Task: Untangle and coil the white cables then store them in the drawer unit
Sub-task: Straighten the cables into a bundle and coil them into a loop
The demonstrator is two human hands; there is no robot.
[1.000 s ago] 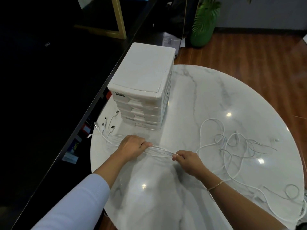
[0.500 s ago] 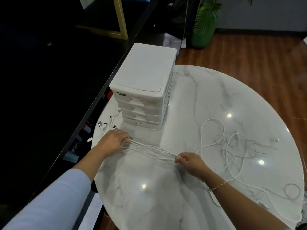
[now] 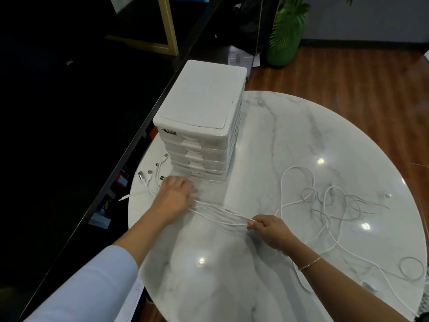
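Round marble worktop (image 3: 290, 140), glossy, ceiling lights mirrored in it; dark counter along its left edge; potted plant (image 3: 286, 31) on wooden floor beyond.

White drawer unit (image 3: 202, 122) at the worktop's far-left side; every drawer looks closed, fronts facing the person.

White cables (image 3: 220, 211): several strands drawn into a near-parallel bundle between the two hands; plug ends (image 3: 151, 174) fanned out on the worktop left of the drawer unit's base; the rest lies in loose loops and crossings (image 3: 329, 201) on the right half, with one small loop near the right rim.

Left hand (image 3: 173, 197): palm down, fingers curled over the bundle close to the plugs; grip seems closed on the strands, though blur hides the fingertips.

Right hand (image 3: 271, 231): thumb and forefinger pinching the bundle tightly where it meets the loose tangle; thin bracelet on the wrist.

Step in hand, as judged: untangling, with strands being straightened and aligned from the plug end; coiling not begun, nothing stored. Next move likely calls for sliding the right pinch outward along the strands, easing crossings apart rather than tugging; a hard pull could tighten the loops.
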